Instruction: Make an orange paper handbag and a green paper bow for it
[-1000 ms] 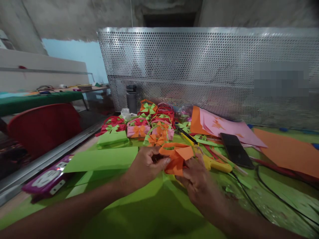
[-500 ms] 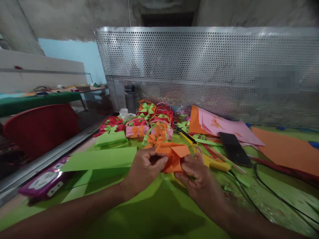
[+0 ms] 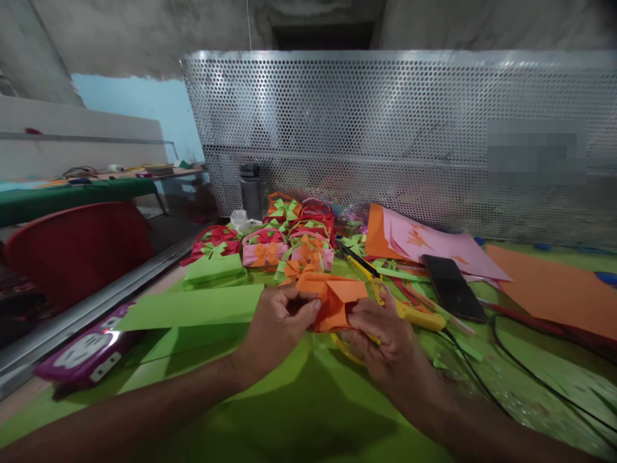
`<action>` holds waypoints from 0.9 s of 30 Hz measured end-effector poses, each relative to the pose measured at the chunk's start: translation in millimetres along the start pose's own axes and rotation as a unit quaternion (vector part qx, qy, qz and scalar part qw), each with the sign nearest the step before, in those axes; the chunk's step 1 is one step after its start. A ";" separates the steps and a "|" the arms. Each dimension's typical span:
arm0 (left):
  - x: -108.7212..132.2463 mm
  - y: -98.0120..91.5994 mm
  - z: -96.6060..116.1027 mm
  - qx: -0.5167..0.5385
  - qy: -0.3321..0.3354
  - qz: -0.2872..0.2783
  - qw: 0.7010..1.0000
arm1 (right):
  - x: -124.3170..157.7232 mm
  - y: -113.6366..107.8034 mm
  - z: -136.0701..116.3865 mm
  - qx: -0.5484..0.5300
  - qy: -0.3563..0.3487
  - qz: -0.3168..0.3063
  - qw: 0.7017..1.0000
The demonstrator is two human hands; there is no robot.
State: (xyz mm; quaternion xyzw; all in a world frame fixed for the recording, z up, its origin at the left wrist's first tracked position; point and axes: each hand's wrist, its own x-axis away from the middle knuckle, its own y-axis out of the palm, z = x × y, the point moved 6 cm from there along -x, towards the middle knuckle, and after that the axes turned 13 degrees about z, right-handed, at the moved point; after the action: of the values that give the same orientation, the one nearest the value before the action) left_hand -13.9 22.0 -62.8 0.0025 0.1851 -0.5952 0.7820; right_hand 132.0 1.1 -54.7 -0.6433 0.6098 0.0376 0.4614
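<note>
Between my two hands is a folded orange paper box (image 3: pixel 332 301), with creased flaps at its top. My left hand (image 3: pixel 282 321) pinches its left side between thumb and fingers. On the lower right side, my right hand (image 3: pixel 385 334) grips the paper with bent fingers. Just behind the box lie orange paper bows (image 3: pixel 294 269) and several small paper baskets (image 3: pixel 265 251) with handles, in pink, red and orange. Yellow-handled scissors (image 3: pixel 357 257) and a yellow glue gun (image 3: pixel 419 316) rest to the right of the box. Green sheets (image 3: pixel 193 308) lie left of my left hand.
A purple power strip (image 3: pixel 87 350) sits at the table's left edge. To the right are a black phone (image 3: pixel 453 289), pink paper (image 3: pixel 443 247), an orange sheet (image 3: pixel 559 289) and a black cable (image 3: pixel 544 379). A dark bottle (image 3: pixel 250 193) stands before the perforated metal panel (image 3: pixel 361 128).
The fingers of my right hand have shifted slightly on the orange box and curled in closer. My left hand keeps its pinch, and the box has barely moved.
</note>
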 end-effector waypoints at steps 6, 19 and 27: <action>0.8 6.2 -4.6 0.046 -0.054 -0.017 0.997 | -0.5 2.0 2.1 0.001 0.006 -0.011 1.000; 4.1 9.3 -15.8 0.059 -0.107 -0.029 0.992 | 1.0 5.8 3.3 -0.021 0.003 -0.015 1.000; 0.8 22.0 -15.3 0.027 -0.109 -0.211 0.971 | -2.7 -1.9 -1.5 -0.002 -0.018 0.001 1.000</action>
State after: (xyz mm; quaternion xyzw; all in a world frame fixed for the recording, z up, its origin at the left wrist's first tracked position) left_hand 2.3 31.1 -82.1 -0.0807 0.0793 -0.7479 0.6540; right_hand 132.1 1.9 -51.2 -0.6425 0.6024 0.0506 0.4709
